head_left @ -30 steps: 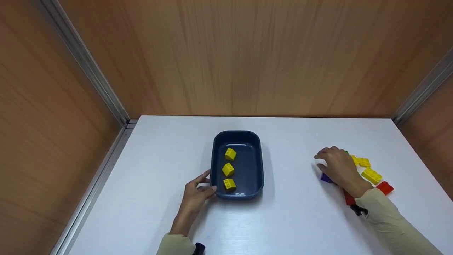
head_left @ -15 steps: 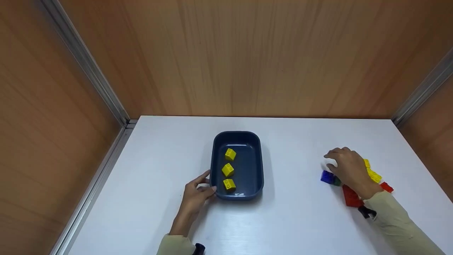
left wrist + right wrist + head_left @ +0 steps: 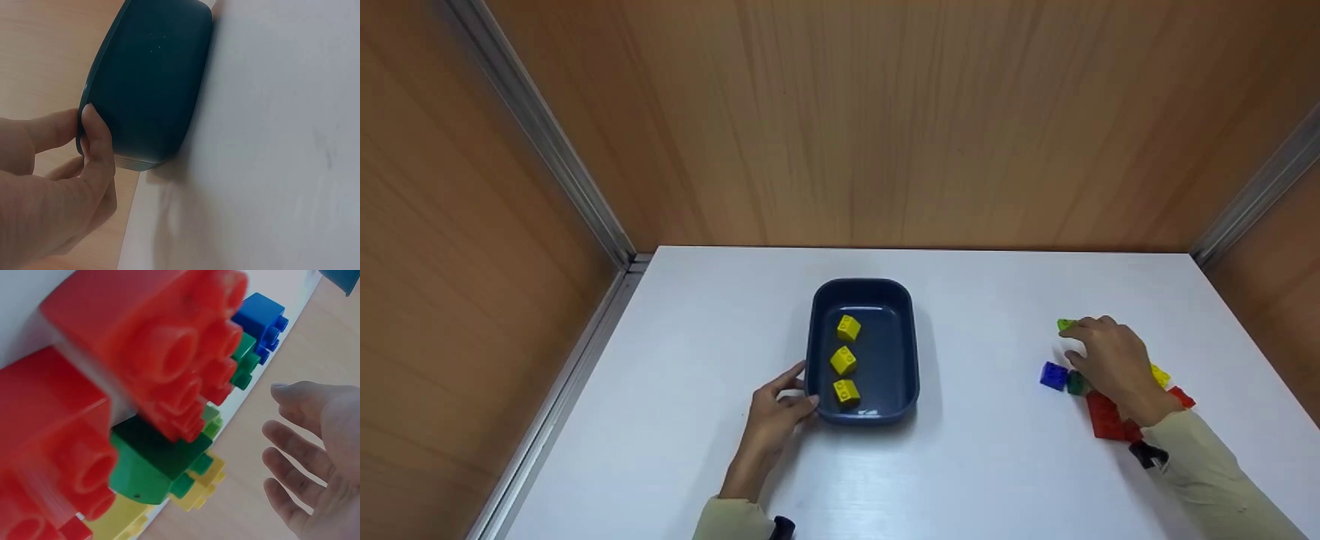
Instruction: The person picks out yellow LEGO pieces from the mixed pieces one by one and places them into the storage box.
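Observation:
A dark blue rectangular dish point(image 3: 889, 352) stands near the middle of the white table, three yellow toy bricks point(image 3: 844, 360) lined up along its left side. My left hand point(image 3: 774, 424) pinches the dish's left rim between thumb and fingers; the left wrist view shows this grip point(image 3: 93, 132) from outside. Over the loose bricks at the right, my right hand point(image 3: 1114, 367) hovers with relaxed, parted fingers and holds nothing. Around it lie a blue brick point(image 3: 1054, 376), a dark green brick point(image 3: 1076, 383), a light green brick point(image 3: 1065, 324) and a red brick point(image 3: 1104, 417). The hand hides part of the pile.
Another red brick point(image 3: 1183, 397) and a yellow brick point(image 3: 1160, 375) show beyond the right wrist. In the right wrist view a green brick point(image 3: 163, 461) sits among red ones. Wood-grain panels point(image 3: 885, 127) rise behind the table and at both sides.
My right hand has shifted rightward over the pile, uncovering the blue, dark green and light green bricks and covering more of the yellow ones. The left hand and dish stay put.

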Demonstrator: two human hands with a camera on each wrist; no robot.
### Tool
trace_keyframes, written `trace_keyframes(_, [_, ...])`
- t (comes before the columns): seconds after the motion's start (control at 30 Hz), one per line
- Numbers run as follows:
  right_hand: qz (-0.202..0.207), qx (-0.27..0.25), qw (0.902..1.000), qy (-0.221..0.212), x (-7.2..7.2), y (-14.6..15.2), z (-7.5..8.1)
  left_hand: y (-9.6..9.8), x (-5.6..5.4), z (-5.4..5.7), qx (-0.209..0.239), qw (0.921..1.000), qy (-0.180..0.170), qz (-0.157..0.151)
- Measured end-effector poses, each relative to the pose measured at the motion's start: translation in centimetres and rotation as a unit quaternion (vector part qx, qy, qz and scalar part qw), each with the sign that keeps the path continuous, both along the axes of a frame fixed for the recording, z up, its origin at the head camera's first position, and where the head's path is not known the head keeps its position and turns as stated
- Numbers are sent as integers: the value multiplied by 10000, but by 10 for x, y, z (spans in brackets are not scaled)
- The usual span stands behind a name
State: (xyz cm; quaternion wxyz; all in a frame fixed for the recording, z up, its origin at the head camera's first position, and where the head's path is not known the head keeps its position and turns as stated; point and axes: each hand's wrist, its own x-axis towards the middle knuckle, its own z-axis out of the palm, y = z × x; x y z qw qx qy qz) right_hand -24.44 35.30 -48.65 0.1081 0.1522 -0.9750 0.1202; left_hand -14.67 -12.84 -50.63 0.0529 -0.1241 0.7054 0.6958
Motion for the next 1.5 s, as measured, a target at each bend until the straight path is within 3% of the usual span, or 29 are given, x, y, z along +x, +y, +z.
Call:
trace_keyframes(0.47, [32,-28,9990,446,4,18,-2,-1,0,4,96,9999,88,-34])
trace_keyframes(1.0, [-396,-35,9991,150,3,31,1,-1,0,5,25,10000,65,-45])
trace_keyframes(1.5, [-409,216,9988,150,1,39,0,-1,1,6,32,10000,54,71])
